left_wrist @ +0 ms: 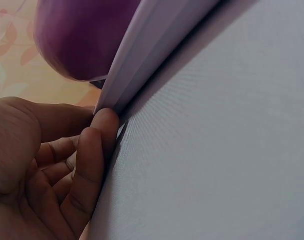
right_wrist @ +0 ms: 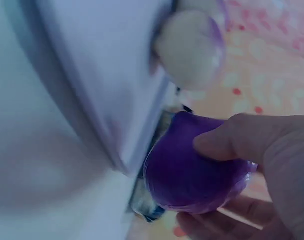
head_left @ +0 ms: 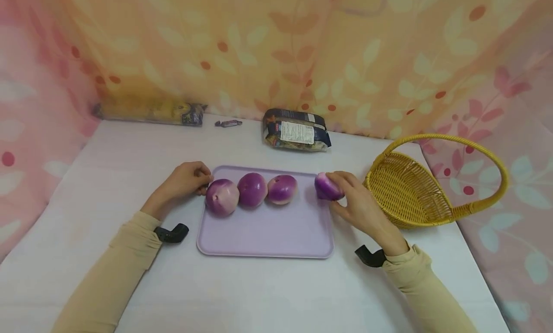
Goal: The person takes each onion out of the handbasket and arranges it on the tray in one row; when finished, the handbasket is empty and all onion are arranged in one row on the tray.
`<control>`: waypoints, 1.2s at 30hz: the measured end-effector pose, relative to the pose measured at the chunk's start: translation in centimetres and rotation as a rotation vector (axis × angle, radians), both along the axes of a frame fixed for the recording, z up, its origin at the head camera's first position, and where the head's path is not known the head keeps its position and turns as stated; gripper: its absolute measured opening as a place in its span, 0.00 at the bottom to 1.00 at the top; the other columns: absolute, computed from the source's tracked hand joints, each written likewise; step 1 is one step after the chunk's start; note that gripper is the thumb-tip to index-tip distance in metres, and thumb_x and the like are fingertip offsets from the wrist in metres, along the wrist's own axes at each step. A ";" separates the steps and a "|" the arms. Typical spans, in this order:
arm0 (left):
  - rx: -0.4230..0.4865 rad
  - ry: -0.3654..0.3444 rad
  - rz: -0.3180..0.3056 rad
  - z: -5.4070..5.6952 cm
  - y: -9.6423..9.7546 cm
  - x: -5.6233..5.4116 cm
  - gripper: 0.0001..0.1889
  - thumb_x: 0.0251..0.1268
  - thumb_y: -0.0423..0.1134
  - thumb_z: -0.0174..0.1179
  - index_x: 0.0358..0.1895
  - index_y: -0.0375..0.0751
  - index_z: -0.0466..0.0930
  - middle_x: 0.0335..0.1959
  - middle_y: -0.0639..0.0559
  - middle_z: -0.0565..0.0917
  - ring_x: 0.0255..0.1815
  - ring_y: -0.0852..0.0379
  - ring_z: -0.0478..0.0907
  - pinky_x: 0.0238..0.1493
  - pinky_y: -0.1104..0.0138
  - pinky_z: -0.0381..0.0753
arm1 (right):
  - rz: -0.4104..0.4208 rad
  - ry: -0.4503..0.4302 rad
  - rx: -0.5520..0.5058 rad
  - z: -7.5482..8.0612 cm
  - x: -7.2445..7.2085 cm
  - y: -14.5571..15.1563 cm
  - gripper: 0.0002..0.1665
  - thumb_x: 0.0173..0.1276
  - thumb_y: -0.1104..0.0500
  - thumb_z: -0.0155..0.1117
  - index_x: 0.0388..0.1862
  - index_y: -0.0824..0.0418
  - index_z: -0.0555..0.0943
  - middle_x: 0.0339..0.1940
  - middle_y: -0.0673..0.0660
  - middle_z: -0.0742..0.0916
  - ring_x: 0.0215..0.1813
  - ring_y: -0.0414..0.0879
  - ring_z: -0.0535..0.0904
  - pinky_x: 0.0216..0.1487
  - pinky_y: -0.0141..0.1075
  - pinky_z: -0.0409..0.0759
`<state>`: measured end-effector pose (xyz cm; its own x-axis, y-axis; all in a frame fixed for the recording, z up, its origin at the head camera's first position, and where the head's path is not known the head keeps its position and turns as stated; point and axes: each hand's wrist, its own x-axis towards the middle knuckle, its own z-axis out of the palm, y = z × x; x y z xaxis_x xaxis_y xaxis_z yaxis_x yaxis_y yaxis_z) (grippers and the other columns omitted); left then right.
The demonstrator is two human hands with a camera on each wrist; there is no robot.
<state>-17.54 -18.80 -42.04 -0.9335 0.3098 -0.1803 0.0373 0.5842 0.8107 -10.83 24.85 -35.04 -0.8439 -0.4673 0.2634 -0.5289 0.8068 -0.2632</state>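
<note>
A lilac rectangular tray (head_left: 268,232) lies on the white-covered table. Along its back part sit three round purple-and-white onions: one at the left (head_left: 222,197), one in the middle (head_left: 252,190) and one further right (head_left: 282,189). My left hand (head_left: 186,179) pinches the tray's rim (left_wrist: 136,60) near the back left corner, thumb over the edge and fingertips below. With thumb and fingers curled round it, my right hand (head_left: 360,201) grips another onion (right_wrist: 189,162) over the tray's back right corner. In the right wrist view this onion shows a pointed tip.
A yellow wicker basket (head_left: 402,189) with a tall handle stands right of the tray, close to my right hand. Along the back lie a long yellow packet (head_left: 151,113), a small wrapped candy (head_left: 229,124) and a dark packaged bag (head_left: 297,131). Patterned curtains (head_left: 276,45) border the table.
</note>
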 end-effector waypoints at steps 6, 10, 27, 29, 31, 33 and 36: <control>-0.004 0.015 0.002 -0.4 -0.1 -0.1 0.11 0.70 0.37 0.56 0.45 0.32 0.78 0.25 0.49 0.84 0.22 0.59 0.79 0.30 0.70 0.78 | 0.213 0.009 0.023 -2.9 -0.5 -0.6 0.34 0.56 0.80 0.58 0.61 0.59 0.75 0.67 0.66 0.75 0.67 0.67 0.72 0.67 0.57 0.70; 0.001 0.019 0.007 -0.1 -0.1 -0.1 0.11 0.70 0.37 0.57 0.45 0.31 0.78 0.26 0.48 0.84 0.22 0.59 0.80 0.29 0.70 0.78 | 0.143 -0.123 -0.019 -2.6 -0.5 -1.1 0.24 0.59 0.70 0.63 0.55 0.60 0.74 0.70 0.67 0.72 0.71 0.65 0.68 0.70 0.56 0.67; -0.001 0.032 0.002 0.4 -0.1 0.1 0.11 0.70 0.37 0.57 0.46 0.30 0.78 0.27 0.46 0.85 0.23 0.60 0.79 0.31 0.71 0.77 | -0.022 -0.239 -0.060 -2.6 -1.8 -2.2 0.47 0.59 0.49 0.73 0.73 0.62 0.64 0.73 0.65 0.70 0.74 0.58 0.65 0.73 0.53 0.64; -0.001 0.027 0.002 0.1 -0.1 0.0 0.11 0.70 0.37 0.57 0.46 0.31 0.78 0.27 0.47 0.85 0.23 0.60 0.79 0.31 0.71 0.77 | -0.011 -0.251 -0.064 -2.6 -1.9 -2.4 0.48 0.59 0.49 0.74 0.74 0.61 0.63 0.73 0.65 0.69 0.74 0.58 0.66 0.72 0.53 0.66; 0.007 0.026 -0.002 0.0 -0.1 0.0 0.11 0.71 0.37 0.56 0.46 0.30 0.77 0.26 0.46 0.84 0.23 0.60 0.80 0.30 0.71 0.78 | -0.003 -0.265 -0.063 -2.6 -1.9 -2.5 0.48 0.59 0.49 0.74 0.74 0.61 0.62 0.74 0.65 0.68 0.74 0.59 0.66 0.72 0.54 0.66; 0.004 0.027 0.001 -0.1 -0.1 0.1 0.11 0.71 0.37 0.56 0.46 0.30 0.78 0.26 0.47 0.84 0.23 0.59 0.80 0.30 0.71 0.78 | 0.004 -0.274 -0.063 -2.5 -1.9 -2.7 0.48 0.60 0.49 0.73 0.75 0.60 0.62 0.75 0.64 0.67 0.74 0.60 0.66 0.71 0.54 0.67; 0.000 0.032 0.003 -0.2 -0.1 0.2 0.11 0.71 0.37 0.56 0.46 0.30 0.78 0.25 0.47 0.84 0.23 0.58 0.80 0.30 0.70 0.78 | 0.012 -0.278 -0.065 -2.5 -1.9 -2.7 0.48 0.60 0.49 0.73 0.75 0.58 0.62 0.76 0.63 0.66 0.73 0.60 0.67 0.71 0.55 0.67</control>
<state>-17.39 -18.88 -42.22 -0.9397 0.3073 -0.1501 0.0620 0.5846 0.8089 -12.73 22.10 -37.50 -0.8826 -0.4672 0.0523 -0.4384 0.7777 -0.4506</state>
